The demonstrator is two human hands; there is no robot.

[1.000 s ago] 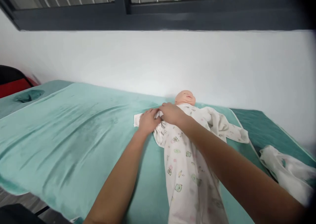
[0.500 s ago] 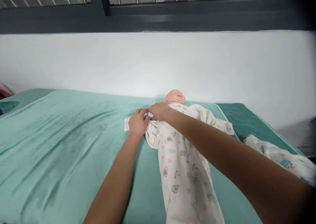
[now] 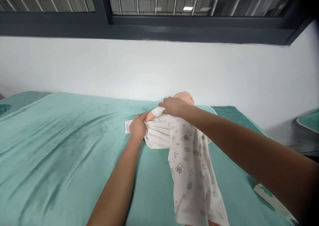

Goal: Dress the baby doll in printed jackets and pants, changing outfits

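A baby doll [image 3: 183,95] lies on its back in a white printed baby gown [image 3: 189,159], its head partly hidden behind my right hand. The doll's arm [image 3: 158,111], white above and skin-toned at the hand, lies outside the cloth. My right hand [image 3: 174,106] is closed round the upper part of that arm near the shoulder. Beside the doll's hand, my left hand [image 3: 138,127] pinches the gown's sleeve, and the cuff [image 3: 127,126] sticks out to its left. Plain white cloth [image 3: 157,136] spreads between the left hand and the doll's body. My right forearm covers the gown's other side.
A light green sheet [image 3: 62,153] with creases covers the bed. Behind it stands a white wall [image 3: 99,66] under a dark window frame [image 3: 174,31] with metal bars. A white and green item [image 3: 274,201] lies at the lower right, partly behind my right arm.
My right hand has moved right, from beside my left hand to the doll's shoulder. The doll's arm now shows. Its head and body have turned to the right, and the gown has shifted along.
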